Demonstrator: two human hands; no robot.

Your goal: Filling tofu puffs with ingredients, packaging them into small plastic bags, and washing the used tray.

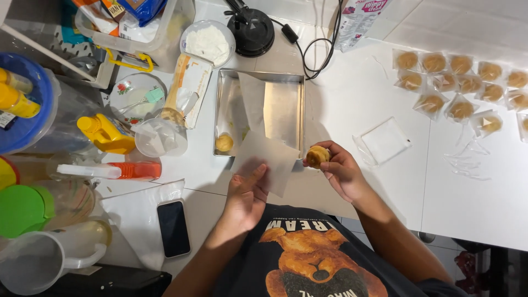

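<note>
My right hand [342,171] holds a round golden pastry [317,156] in its fingertips, just right of a metal baking tray [263,78]. My left hand [246,196] pinches the lower edge of a sheet of baking paper [266,156] that hangs over the tray's near rim. One more pastry [224,143] lies in the tray's near left corner. More paper [255,102] lines the tray.
Several wrapped pastries [461,83] lie at the far right, with empty clear wrappers [385,141] closer in. A phone [173,227], a clear jug [38,257], bottles [107,133], a bowl of white powder [208,43] and a black appliance base [252,28] crowd the left and back.
</note>
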